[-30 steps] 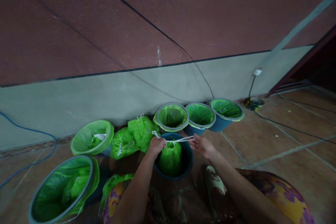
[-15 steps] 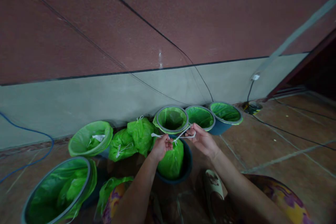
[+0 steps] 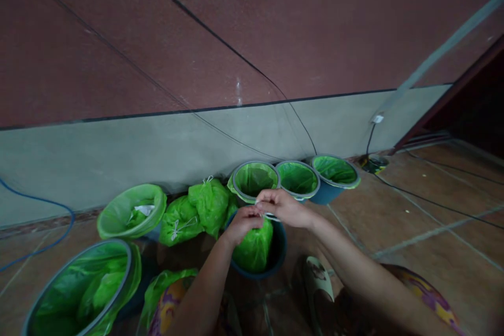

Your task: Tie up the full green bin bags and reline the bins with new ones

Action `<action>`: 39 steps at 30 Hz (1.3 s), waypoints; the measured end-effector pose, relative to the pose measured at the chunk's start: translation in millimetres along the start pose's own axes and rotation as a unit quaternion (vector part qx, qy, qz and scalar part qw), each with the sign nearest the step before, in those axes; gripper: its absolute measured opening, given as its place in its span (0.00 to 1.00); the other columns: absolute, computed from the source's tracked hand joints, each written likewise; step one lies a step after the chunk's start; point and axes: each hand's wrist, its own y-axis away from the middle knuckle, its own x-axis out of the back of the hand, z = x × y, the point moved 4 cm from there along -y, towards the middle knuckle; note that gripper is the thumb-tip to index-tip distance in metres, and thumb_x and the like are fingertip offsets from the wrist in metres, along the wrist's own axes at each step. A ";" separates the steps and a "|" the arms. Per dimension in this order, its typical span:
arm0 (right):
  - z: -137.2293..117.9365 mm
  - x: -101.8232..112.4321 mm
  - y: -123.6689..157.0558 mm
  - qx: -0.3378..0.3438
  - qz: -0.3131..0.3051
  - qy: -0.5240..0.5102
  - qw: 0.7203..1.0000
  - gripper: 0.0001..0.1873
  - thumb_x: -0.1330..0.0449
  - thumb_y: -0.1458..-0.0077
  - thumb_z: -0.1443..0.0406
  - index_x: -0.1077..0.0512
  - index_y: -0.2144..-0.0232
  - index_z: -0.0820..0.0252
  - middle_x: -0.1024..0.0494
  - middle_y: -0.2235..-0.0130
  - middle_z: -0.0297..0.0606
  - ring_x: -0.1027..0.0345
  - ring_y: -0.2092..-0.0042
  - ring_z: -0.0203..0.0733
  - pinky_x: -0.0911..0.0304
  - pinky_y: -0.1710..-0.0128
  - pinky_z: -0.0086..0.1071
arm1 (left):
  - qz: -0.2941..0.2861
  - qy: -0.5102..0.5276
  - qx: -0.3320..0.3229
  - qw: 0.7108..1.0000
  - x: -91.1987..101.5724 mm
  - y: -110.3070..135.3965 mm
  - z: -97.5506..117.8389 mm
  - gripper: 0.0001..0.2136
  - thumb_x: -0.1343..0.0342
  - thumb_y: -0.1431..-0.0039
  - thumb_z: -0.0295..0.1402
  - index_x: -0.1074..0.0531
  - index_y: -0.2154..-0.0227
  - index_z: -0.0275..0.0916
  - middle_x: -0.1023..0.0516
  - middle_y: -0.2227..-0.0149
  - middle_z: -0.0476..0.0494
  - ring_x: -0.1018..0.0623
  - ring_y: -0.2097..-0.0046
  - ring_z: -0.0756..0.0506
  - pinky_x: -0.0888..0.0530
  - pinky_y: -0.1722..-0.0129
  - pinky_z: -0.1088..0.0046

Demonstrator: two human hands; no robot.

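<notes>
A filled green plastic bag stands inside a dark blue bin in front of me, its neck gathered at the top. Over that neck, my left hand pinches the white drawstring. My right hand meets it there, fingers also closed on the string, and a loop shows under the palm. The fingertips of both hands touch or nearly touch, so the knot itself is hidden. Just left of the bin lie tied green bags with white string bows.
Three lined bins line the wall. At left stand a bin with a pale green liner and a larger lined bin. A blue cable lies far left; a black cable and a small can are at right.
My hands have come together from either side of the bag's neck. The drawstring ends, stretched out between them before, are now gathered in the fingers. The view has shifted slightly.
</notes>
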 end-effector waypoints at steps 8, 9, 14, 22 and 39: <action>70.0 10.8 -17.6 -0.030 0.126 -0.049 0.990 0.18 0.43 0.46 0.52 0.27 0.60 0.58 0.22 0.62 0.37 0.30 0.58 0.41 0.36 0.57 0.35 | 0.049 -0.147 -0.058 0.986 1.0 -5.3 -6.6 0.15 0.47 0.43 0.43 0.27 0.72 0.34 0.31 0.81 0.52 0.32 0.78 0.53 0.35 0.74 0.76; 81.4 8.3 -13.1 -0.031 0.113 -0.016 0.993 0.16 0.43 0.45 0.54 0.27 0.61 0.58 0.22 0.64 0.37 0.30 0.59 0.41 0.37 0.57 0.35 | 0.055 -0.145 -0.060 0.986 0.7 -6.0 -8.2 0.15 0.48 0.42 0.42 0.28 0.72 0.35 0.31 0.81 0.52 0.32 0.78 0.53 0.35 0.74 0.76; 115.0 -9.8 9.5 -0.040 0.032 0.087 0.995 0.14 0.49 0.42 0.61 0.26 0.62 0.59 0.24 0.70 0.35 0.33 0.68 0.39 0.38 0.63 0.34 | 0.095 -0.159 -0.070 0.980 -0.5 -7.1 -12.2 0.10 0.52 0.40 0.37 0.33 0.72 0.37 0.32 0.79 0.53 0.31 0.79 0.53 0.35 0.77 0.78; 101.2 -25.6 11.9 -0.061 0.063 -0.093 0.992 0.13 0.40 0.53 0.65 0.27 0.62 0.59 0.26 0.73 0.30 0.44 0.78 0.29 0.45 0.76 0.27 | 0.137 -0.287 -0.100 0.943 1.3 -0.7 -2.1 0.11 0.52 0.38 0.36 0.27 0.67 0.37 0.27 0.76 0.50 0.30 0.77 0.53 0.36 0.77 0.79; 98.2 -40.3 21.7 0.029 0.175 0.254 0.951 0.13 0.51 0.42 0.67 0.28 0.73 0.59 0.25 0.68 0.41 0.33 0.64 0.42 0.40 0.59 0.36 | 0.240 -0.079 0.121 0.960 12.4 -0.5 -12.2 0.08 0.48 0.45 0.29 0.30 0.78 0.35 0.31 0.85 0.52 0.35 0.85 0.54 0.36 0.82 0.78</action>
